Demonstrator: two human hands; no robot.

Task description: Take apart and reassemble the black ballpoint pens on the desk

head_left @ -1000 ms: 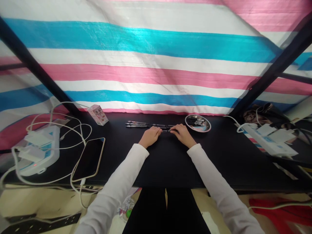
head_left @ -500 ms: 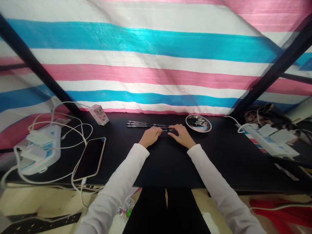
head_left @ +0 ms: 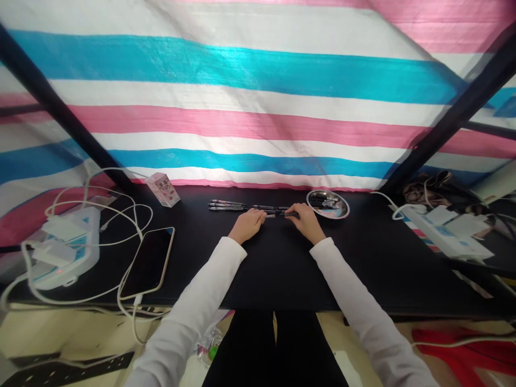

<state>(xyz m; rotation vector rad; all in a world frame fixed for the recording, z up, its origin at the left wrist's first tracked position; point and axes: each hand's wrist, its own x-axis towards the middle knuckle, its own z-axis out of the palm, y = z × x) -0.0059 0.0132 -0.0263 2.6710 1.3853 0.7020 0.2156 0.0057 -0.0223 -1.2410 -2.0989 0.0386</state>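
Observation:
Low over the black desk, my left hand [head_left: 247, 224] pinches one end of a slim pen [head_left: 274, 215] with clear and black parts. My right hand [head_left: 305, 220] has its thumb and fingers closed on the pen's dark right end. The pen lies level between both hands, and its gripped ends are hidden by the fingers. Just behind the hands rest more dark pens [head_left: 264, 207], side by side. To the left of them is a row of several clear-and-black pens [head_left: 227, 205]. A round metal bowl [head_left: 344, 214] stands beyond my right hand, with black pen-like parts in it.
A phone [head_left: 149, 263] with a cable lies at the left, by a white power strip [head_left: 86, 258] with tangled cords. Behind them stands a small pink box [head_left: 163, 189]. Another power strip [head_left: 447, 231] sits at the right. A striped sheet [head_left: 258, 123] hangs along the desk's back.
My right hand has shifted slightly right, and its spread fingers have closed on the pen's right end. My left hand stays almost where it was, still pinching the pen.

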